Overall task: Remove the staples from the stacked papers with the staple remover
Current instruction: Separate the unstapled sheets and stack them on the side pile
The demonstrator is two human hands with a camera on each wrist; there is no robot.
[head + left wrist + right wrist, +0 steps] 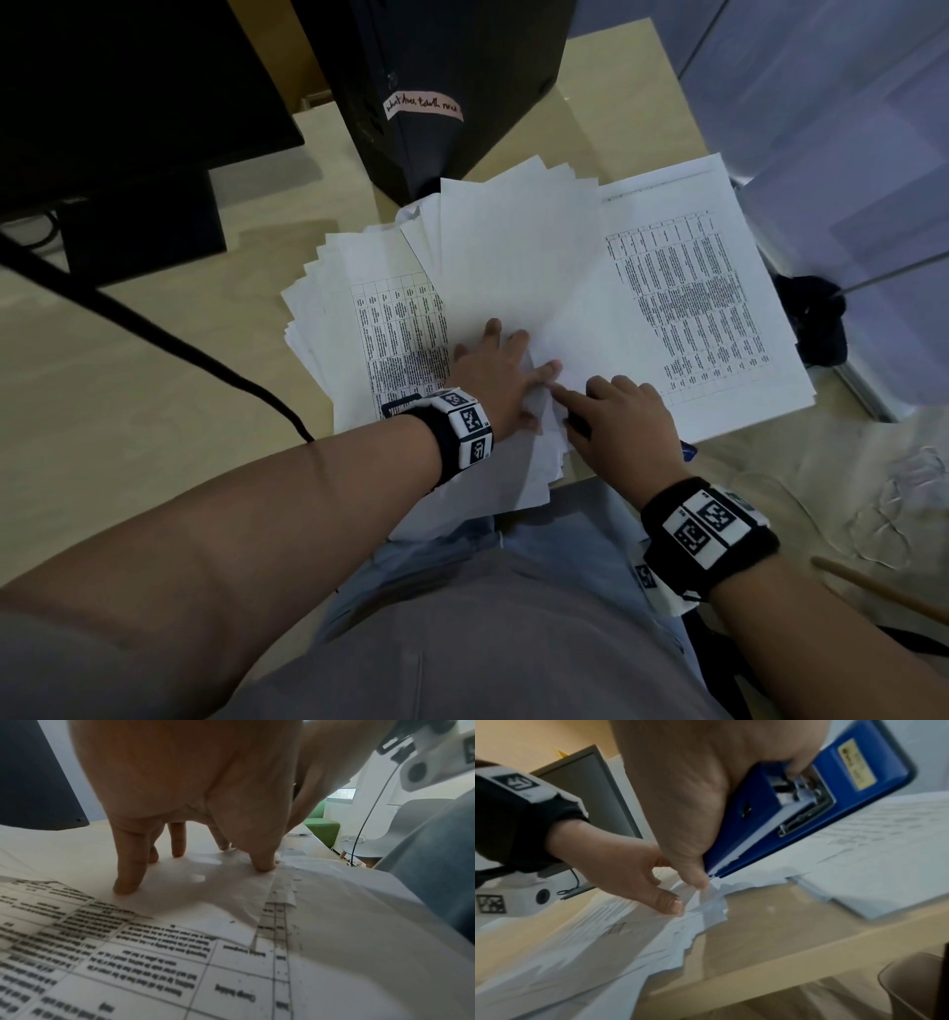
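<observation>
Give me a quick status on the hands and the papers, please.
Left hand flat, pressing fanned papers. Right hand grips blue staple remover, nose at the torn corner. Nothing in the way.

An office: monitor (128, 103), wooden desk (128, 385), printed papers (693, 308).

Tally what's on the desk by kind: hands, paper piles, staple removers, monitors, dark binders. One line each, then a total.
Hands: 2, the left hand and the right hand
Paper piles: 2, the fanned pile and the printed pile
Staple removers: 1, the blue staple remover
Monitors: 1, the monitor
Dark binders: 1, the binder
Total: 7
</observation>
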